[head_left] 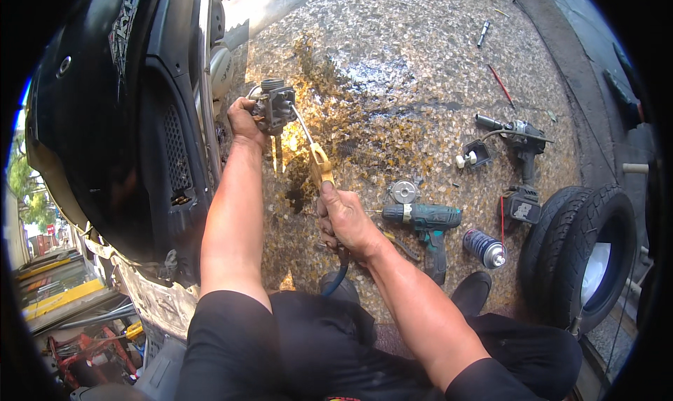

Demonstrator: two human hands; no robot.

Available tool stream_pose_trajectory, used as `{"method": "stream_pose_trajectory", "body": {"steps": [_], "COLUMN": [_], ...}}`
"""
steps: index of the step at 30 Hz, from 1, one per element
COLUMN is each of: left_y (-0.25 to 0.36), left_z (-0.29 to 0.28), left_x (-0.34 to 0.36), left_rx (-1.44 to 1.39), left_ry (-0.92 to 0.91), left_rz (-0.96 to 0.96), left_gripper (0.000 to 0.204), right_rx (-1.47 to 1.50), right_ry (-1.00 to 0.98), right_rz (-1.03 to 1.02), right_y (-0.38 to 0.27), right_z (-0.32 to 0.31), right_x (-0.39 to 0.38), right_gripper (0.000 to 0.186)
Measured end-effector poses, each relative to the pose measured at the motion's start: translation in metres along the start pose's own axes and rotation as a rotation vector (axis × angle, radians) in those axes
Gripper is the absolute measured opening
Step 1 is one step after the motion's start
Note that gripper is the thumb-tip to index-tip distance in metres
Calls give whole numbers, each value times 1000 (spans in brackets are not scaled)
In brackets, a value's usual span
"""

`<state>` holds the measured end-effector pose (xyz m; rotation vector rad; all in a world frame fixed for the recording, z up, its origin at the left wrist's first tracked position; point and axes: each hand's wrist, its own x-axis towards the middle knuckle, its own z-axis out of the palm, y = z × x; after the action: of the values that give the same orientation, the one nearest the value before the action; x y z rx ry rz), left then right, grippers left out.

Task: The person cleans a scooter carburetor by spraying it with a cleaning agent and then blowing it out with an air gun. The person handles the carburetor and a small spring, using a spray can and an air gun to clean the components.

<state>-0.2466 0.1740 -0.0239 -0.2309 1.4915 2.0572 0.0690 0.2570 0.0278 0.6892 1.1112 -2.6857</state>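
A grey metal carburetor (276, 108) is held up over the wet ground by my left hand (245, 123), whose fingers wrap its left side. My right hand (348, 222) is closed round the handle of a yellow air blow gun (321, 164). The gun's thin metal nozzle points up and left, its tip at the carburetor's right face; whether it sits inside a hole I cannot tell. From the gun's lower end a blue hose (338, 278) runs down toward my legs.
A black scooter (105, 127) stands close on the left. To the right lie a teal drill (427, 217), a spray can (482, 248), an impact wrench (524, 143), a small black bowl with white floats (477, 154) and a round metal part (404, 191). Tyres (545, 243) stand beyond.
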Motion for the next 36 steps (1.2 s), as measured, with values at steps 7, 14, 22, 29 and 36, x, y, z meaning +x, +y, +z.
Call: {"method": "stream_pose_trajectory", "body": {"steps": [7,14,22,29,36], "left_y": [10,14,19,20,18], "left_z": [14,11,24,16,24], "left_x": [-14,-5,-19,-7,-15], "left_rx": [70,3,-37,6,34], "left_ry": [-58,-100,-165,-200,-176], "left_rz": [66,49,-4,30,-20], "left_gripper": [20,21,36,34,28], "right_rx": [-7,23,66,25,-11], "right_ry": [-5,-60,-72,-83,-86], "right_rz": [-8,11,20,11,46], "right_y": [-3,-5,-7,-6,-7], "right_z": [-1,-3,-6,-6,-8], "right_x": [-4,-6,-10,-10,-12], "right_gripper": [60,58,60,63,66]}}
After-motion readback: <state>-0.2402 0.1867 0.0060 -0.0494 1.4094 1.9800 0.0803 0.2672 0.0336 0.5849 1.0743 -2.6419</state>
